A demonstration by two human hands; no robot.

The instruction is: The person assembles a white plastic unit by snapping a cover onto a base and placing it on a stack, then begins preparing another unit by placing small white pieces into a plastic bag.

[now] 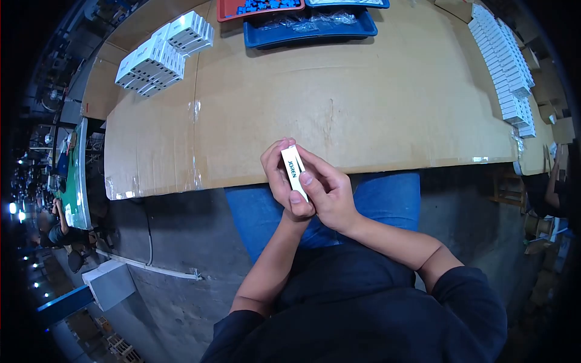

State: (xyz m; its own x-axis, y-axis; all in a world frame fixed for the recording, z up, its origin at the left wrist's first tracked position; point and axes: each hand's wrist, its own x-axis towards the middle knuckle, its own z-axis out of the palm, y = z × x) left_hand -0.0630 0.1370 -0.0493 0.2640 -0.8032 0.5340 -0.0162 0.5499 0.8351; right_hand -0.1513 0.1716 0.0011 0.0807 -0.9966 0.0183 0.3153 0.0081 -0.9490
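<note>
Both my hands hold one small white box (289,160) with dark "JOREN" lettering on its upward face. It is tilted slightly, just over the near edge of the cardboard-covered table (254,121). My left hand (276,175) wraps round its left side, thumb near the lower end. On the right side, my right hand (333,192) is closed on it, the thumb pressing against the box's edge. Some of my fingers are hidden behind the box.
Stacked white boxes (158,57) stand at the back left, and a long row of white boxes (502,66) lines the right edge. A blue tray (260,41) holds clear plastic bags; a red tray (227,13) of blue parts is behind. Other people (59,224) sit farther off.
</note>
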